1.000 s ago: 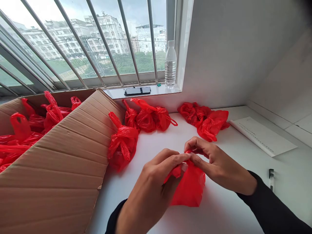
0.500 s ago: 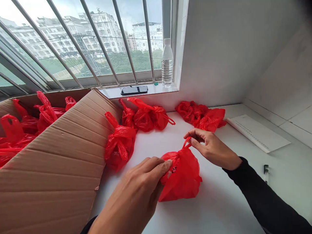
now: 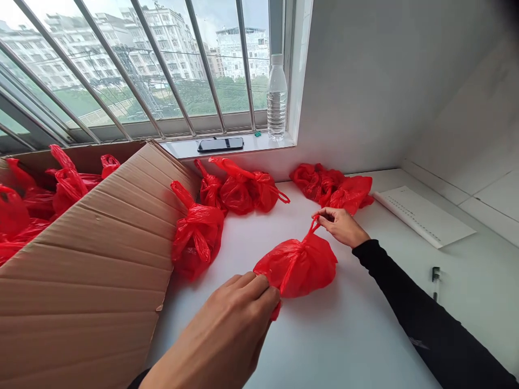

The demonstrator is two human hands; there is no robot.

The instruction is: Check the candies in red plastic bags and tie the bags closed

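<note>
A thin red plastic bag [image 3: 306, 267] stretches between my two hands over the white table [image 3: 324, 346]. My left hand [image 3: 243, 308] is closed on its near left part, with a bit of red film poking out below the fingers. Between thumb and fingertips, my right hand [image 3: 340, 224] pinches a handle loop at the far right. The bag is gathered into a knot-like bunch at its top middle; whatever lies inside is hidden. To the left stands another tied red bag [image 3: 198, 237], beside the cardboard box.
An open cardboard box [image 3: 101, 259] holding several red bags [image 3: 68, 183] fills the left side. More tied bags [image 3: 243, 189] and crumpled red bags [image 3: 332, 186] lie along the wall. A phone [image 3: 221, 144] and water bottle [image 3: 277, 102] stand on the sill. Paper [image 3: 425, 213] and a pen [image 3: 436, 281] lie right.
My hands have moved apart: the left toward me, the right slightly up and away. The bag is pulled tauter and its gathered bunch is tighter. My left fingers have curled closed.
</note>
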